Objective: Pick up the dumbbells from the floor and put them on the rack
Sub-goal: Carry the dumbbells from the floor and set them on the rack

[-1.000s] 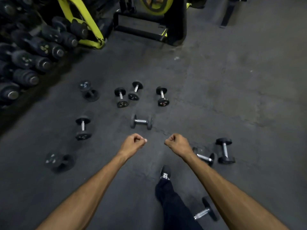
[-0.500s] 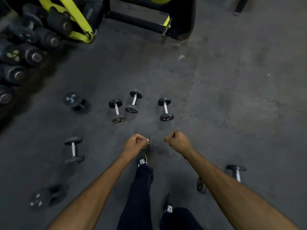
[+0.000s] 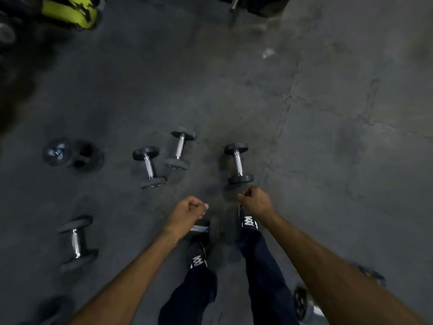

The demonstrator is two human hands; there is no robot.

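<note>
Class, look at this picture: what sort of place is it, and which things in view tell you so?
Most likely a gym's weights area. Several dumbbells lie scattered on a dark, seamed floor, and part of a yellow frame shows at the top left.

Both hands hang over the dark floor, fists curled and holding nothing: the left hand above a half-hidden dumbbell, the right hand just near of an upright-lying dumbbell. Two more dumbbells lie left of it, another near left. Black shoes stand below.
</note>
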